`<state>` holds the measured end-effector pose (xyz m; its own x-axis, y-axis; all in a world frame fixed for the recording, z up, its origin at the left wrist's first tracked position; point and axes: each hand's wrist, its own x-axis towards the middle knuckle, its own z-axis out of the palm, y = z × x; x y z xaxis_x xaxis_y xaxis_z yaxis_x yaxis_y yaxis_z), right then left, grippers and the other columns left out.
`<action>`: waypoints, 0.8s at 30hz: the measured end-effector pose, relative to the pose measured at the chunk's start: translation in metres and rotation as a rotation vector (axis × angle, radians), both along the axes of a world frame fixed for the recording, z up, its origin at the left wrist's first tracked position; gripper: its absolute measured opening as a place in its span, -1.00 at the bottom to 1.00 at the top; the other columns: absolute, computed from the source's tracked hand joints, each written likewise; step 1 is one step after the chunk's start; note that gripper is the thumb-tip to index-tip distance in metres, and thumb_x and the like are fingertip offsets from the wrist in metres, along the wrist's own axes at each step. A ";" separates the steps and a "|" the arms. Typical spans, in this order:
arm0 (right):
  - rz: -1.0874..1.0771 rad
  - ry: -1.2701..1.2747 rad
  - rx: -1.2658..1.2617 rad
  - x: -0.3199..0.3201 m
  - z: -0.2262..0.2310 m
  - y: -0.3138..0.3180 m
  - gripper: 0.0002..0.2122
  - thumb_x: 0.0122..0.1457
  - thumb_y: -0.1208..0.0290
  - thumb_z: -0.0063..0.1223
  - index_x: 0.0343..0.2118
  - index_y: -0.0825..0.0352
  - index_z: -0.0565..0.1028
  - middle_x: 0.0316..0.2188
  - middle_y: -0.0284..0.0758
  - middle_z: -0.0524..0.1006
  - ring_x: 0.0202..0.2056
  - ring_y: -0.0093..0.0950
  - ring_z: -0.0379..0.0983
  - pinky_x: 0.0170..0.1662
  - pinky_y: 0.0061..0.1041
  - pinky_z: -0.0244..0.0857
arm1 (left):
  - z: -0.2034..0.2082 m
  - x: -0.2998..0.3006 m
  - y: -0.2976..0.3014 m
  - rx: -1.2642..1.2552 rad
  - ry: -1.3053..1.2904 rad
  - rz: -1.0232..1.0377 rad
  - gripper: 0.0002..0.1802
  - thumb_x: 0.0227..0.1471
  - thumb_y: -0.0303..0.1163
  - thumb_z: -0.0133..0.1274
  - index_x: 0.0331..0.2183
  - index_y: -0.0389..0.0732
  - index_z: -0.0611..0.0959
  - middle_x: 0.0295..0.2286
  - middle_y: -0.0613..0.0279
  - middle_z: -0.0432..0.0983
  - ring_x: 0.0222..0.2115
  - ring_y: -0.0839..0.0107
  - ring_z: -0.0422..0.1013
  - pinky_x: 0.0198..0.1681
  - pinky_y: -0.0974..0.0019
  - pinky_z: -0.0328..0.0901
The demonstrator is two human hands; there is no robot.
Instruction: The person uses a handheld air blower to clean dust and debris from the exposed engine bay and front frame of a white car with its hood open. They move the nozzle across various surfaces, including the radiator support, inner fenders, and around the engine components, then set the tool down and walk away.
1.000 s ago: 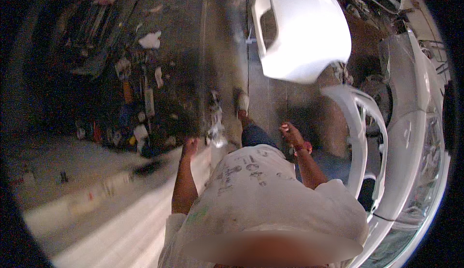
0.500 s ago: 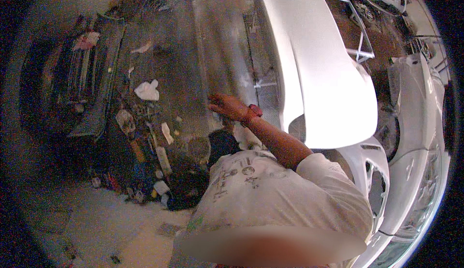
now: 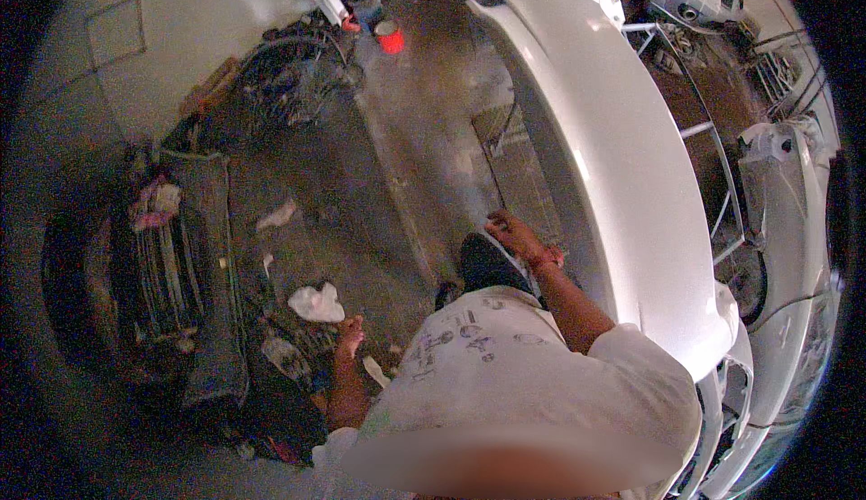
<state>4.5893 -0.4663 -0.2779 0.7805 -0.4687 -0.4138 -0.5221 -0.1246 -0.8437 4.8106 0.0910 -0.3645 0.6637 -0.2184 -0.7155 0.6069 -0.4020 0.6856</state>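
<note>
My left hand hangs low on the left, fingers loosely bent and seemingly holding nothing. A crumpled white cloth or paper lies just beyond its fingertips; the two look apart. Ahead of my body my right hand is in the air, its fingers apart, with a red band at the wrist. To its right stretches a large white car bumper cover, which that hand does not touch. The bumper cover rests on a metal frame stand.
A red container stands far ahead on the floor. Along the left are a dark grille-like part and scattered tools and scraps. A white car body lines the right side. A pale wall is at the far left.
My view has shifted, bringing more of the bumper cover's far end and the red container into sight. My left hand has come into view. The right hand appears farther right.
</note>
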 end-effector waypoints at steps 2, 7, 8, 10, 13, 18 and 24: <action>-0.098 -0.028 0.015 0.027 -0.021 -0.034 -0.50 0.38 0.03 0.20 0.20 0.30 0.50 -0.04 -0.22 0.62 -0.13 -0.36 0.59 -0.01 -0.33 0.49 | 0.006 0.098 -0.050 -0.384 0.163 0.156 -0.73 0.29 -0.17 0.09 -0.16 -0.15 0.67 -0.34 0.30 0.60 -0.56 0.46 0.47 -0.56 0.32 0.38; -0.148 0.023 0.179 0.166 -0.040 -0.139 -0.53 0.38 0.05 0.20 0.18 0.29 0.51 -0.10 -0.23 0.63 -0.17 -0.39 0.60 -0.04 -0.35 0.50 | 0.011 0.256 -0.197 -1.010 0.661 -0.071 -0.49 0.31 0.04 0.00 0.10 -0.08 0.62 -0.21 0.22 0.57 -0.38 0.38 0.50 -0.40 0.20 0.43; -0.111 0.027 0.101 0.200 -0.035 -0.166 -0.53 0.39 0.05 0.19 0.18 0.29 0.51 -0.09 -0.21 0.64 -0.15 -0.37 0.61 -0.02 -0.33 0.51 | 0.004 0.249 -0.222 -0.847 0.383 -0.150 -0.48 0.29 0.04 0.02 0.12 -0.08 0.61 -0.21 0.21 0.57 -0.36 0.37 0.50 -0.38 0.17 0.43; -0.060 0.024 -0.048 0.281 -0.015 -0.200 -0.53 0.40 0.06 0.17 0.19 0.29 0.50 -0.07 -0.18 0.65 -0.12 -0.33 0.62 0.02 -0.30 0.51 | -0.008 0.231 -0.268 -0.055 -0.078 -0.291 -0.44 0.27 0.05 0.08 0.15 -0.07 0.60 -0.22 0.19 0.57 -0.32 0.36 0.50 -0.34 0.12 0.43; 0.005 -0.170 0.100 0.411 0.026 -0.278 -0.50 0.42 0.05 0.14 0.23 0.33 0.46 0.06 -0.12 0.62 0.04 -0.22 0.60 0.14 -0.23 0.47 | -0.020 0.265 -0.331 0.283 -0.068 -0.479 -0.47 0.25 0.02 0.11 0.11 -0.08 0.62 -0.25 0.20 0.58 -0.35 0.37 0.49 -0.35 0.14 0.42; 0.165 -0.252 -0.017 0.571 0.092 -0.414 -0.45 0.42 0.02 0.11 0.28 0.35 0.43 0.16 -0.08 0.58 0.14 -0.15 0.55 0.21 -0.22 0.42 | -0.025 0.360 -0.442 0.316 -0.008 -0.586 -0.54 0.22 -0.03 0.16 0.04 -0.09 0.65 -0.31 0.22 0.59 -0.40 0.37 0.49 -0.37 0.17 0.42; -0.135 -0.262 -0.039 0.700 0.045 -0.580 -0.44 0.41 -0.01 0.13 0.26 0.35 0.43 0.14 -0.15 0.59 0.11 -0.29 0.56 0.17 -0.26 0.43 | -0.042 0.544 -0.599 0.365 0.023 -0.706 -0.61 0.19 -0.10 0.22 -0.04 -0.11 0.68 -0.38 0.24 0.60 -0.46 0.38 0.48 -0.40 0.20 0.41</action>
<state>5.2896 -1.0459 -0.2325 0.7880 -0.5869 -0.1863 -0.3016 -0.1042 -0.9477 5.3544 -0.5076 -0.4067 0.4401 -0.3309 -0.8348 0.1375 -0.8938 0.4268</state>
